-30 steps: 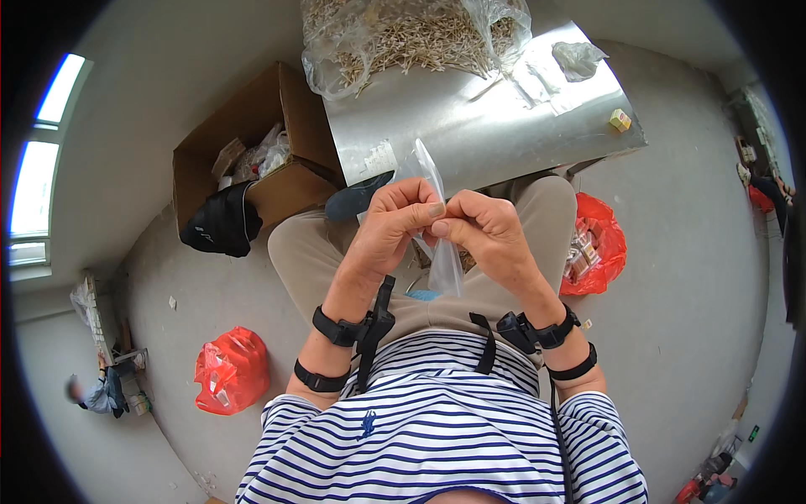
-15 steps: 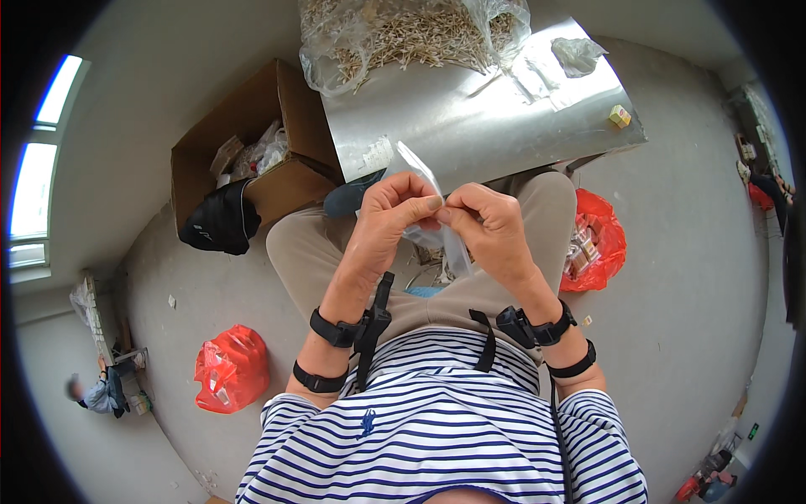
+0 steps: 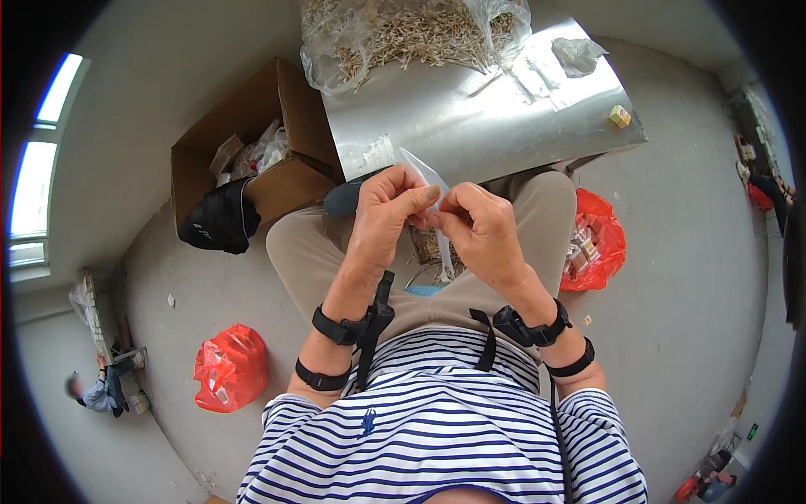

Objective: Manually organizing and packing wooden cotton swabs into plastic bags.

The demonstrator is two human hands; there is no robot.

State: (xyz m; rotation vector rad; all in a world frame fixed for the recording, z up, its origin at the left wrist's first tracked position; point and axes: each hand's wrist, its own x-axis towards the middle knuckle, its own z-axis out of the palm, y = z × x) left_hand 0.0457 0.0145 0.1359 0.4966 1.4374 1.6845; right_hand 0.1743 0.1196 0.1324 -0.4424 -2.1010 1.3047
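Above my lap, just short of the metal table [image 3: 470, 139], I hold a thin, clear plastic bag [image 3: 432, 174] between both hands. My left hand [image 3: 389, 210] pinches it with thumb and fingers. Close beside it, my right hand [image 3: 484, 231] is also closed in a pinch on the plastic, the fingertips nearly meeting. One end of the bag sticks up past the fingers and another part hangs below them. Whether anything is inside cannot be made out. At the table's far side lies a heap of cotton swabs [image 3: 420, 38] in a large clear bag.
An open cardboard box [image 3: 306, 126] with plastic packs stands left of the table, a black cloth [image 3: 220, 220] over its edge. Red plastic bags stand on the floor, one left [image 3: 232, 370], one right [image 3: 613, 239]. A small yellow box [image 3: 620, 116] sits at the table's right corner.
My hands have shifted slightly, and the plastic between them is turned and drawn narrower below the fingers. Both hands keep their pinch.
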